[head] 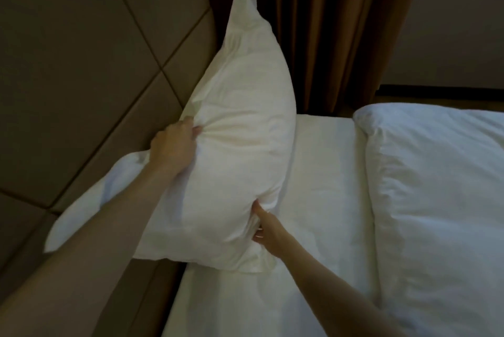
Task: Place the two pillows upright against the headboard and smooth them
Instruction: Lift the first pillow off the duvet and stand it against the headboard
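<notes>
We hold pillow (240, 129) upright near headboard (81, 63), above bed (321, 186). Our left hand (170, 145) fingers clenched on its left edge; right hand (268, 230) fingers pinch lower edge. Second pillow (109, 189) behind, against headboard.

Your bare left arm reaches up from the lower left of the frame, your left hand (174, 143) clenched, fingers curled tight at centre left. Your right hand (266, 230) enters from the lower right, fingers pinched closed, thumb pointing up.
</notes>
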Tool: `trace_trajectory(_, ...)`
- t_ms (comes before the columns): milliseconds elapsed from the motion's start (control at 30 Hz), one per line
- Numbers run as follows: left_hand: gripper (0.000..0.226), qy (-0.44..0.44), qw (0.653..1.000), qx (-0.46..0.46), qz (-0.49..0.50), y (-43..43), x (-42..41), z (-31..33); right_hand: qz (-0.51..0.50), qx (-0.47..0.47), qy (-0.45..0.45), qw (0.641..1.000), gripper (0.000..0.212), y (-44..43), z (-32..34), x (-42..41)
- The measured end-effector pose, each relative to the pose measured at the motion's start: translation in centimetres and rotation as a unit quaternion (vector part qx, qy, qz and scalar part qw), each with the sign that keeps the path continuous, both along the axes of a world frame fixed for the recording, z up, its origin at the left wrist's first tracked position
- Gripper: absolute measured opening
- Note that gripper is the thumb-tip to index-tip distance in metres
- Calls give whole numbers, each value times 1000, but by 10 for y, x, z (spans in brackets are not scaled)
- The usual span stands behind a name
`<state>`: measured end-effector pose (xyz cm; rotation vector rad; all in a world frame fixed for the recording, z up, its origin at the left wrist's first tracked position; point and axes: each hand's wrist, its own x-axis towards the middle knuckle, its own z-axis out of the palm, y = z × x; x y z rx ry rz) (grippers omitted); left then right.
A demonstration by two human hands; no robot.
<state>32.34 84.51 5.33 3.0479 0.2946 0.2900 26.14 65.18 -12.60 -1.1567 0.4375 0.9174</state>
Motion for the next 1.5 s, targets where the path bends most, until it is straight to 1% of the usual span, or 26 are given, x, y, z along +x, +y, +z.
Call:
trace_trajectory(100,44,-2,999,27,21,-1,-10,-8,26,-18,-18,999,83,-6,-9,4)
trace_trajectory(167,49,3,998,37,43,1,-22,-10,15,-44,-39,998,78,-9,-12,1)
trace_trajectory(233,50,12,997,65,45,4,-37,-11,-22,-106,-70,992,62,-15,-20,-10)
trace_trajectory(267,50,15,995,84,42,6,-48,-12,-30,-158,-93,983,53,-18,-25,-18)
trace_trajectory(333,51,20,992,112,44,10,-69,-14,-1,-246,-142,959,41,-21,-34,-33)
trace_trajectory(367,52,22,991,124,46,12,-76,-15,21,-261,-156,952,38,-20,-36,-36)
trace_trajectory(467,54,39,986,152,60,14,-90,-17,77,-247,-154,953,41,-5,-35,-42)
trace_trajectory(533,52,53,984,165,48,12,-91,-19,104,-263,-150,947,46,2,-35,-43)
trace_trajectory(567,51,63,983,168,37,12,-92,-17,120,-278,-150,941,44,6,-35,-44)
trace_trajectory(633,47,70,981,178,10,12,-91,-12,159,-297,-140,931,28,5,-35,-48)
trace_trajectory(700,44,60,980,191,-13,16,-84,0,222,-314,-139,913,15,4,-34,-55)
trace_trajectory(733,43,52,979,196,-20,18,-80,7,257,-323,-147,899,12,4,-34,-61)
trace_trajectory(767,43,43,979,199,-26,21,-75,13,280,-327,-155,889,18,5,-35,-68)
trace_trajectory(833,45,29,980,195,-25,24,-66,23,288,-324,-166,886,33,8,-32,-81)
trace_trajectory(867,45,30,982,186,-16,25,-63,26,282,-327,-169,886,34,8,-31,-84)
trace_trajectory(933,40,39,984,175,5,25,-63,27,283,-339,-165,882,27,10,-30,-85)
trace_trajectory(1000,29,51,982,182,21,22,-66,27,303,-344,-156,875,15,8,-27,-82)
trace_trajectory(1033,25,53,980,189,27,19,-69,28,306,-344,-155,874,14,6,-24,-80)
trace_trajectory(1067,24,47,979,198,25,15,-70,29,299,-347,-156,875,18,4,-23,-77)
trace_trajectory(1100,24,33,979,202,18,11,-70,30,271,-341,-151,887,23,1,-21,-74)
trace_trajectory(1167,35,-7,981,192,-14,-2,-65,32,187,-332,-131,915,34,-7,-13,-61)
trace_trajectory(1200,42,-25,982,182,-36,-9,-60,32,145,-334,-129,922,39,-10,-5,-52)
trace_trajectory(1300,59,-59,983,150,-93,-39,-42,24,3,-346,-173,922,37,-14,22,-15)
trace_trajectory(1400,66,-34,981,129,-141,-65,-25,3,-152,-283,-213,923,42,-14,55,24)
trace_trajectory(1467,58,10,973,129,-189,-72,-15,-19,-194,-229,-250,921,47,-11,70,45)
trace_trajectory(1500,54,36,968,137,-208,-69,-13,-30,-184,-220,-268,920,49,-8,73,52)
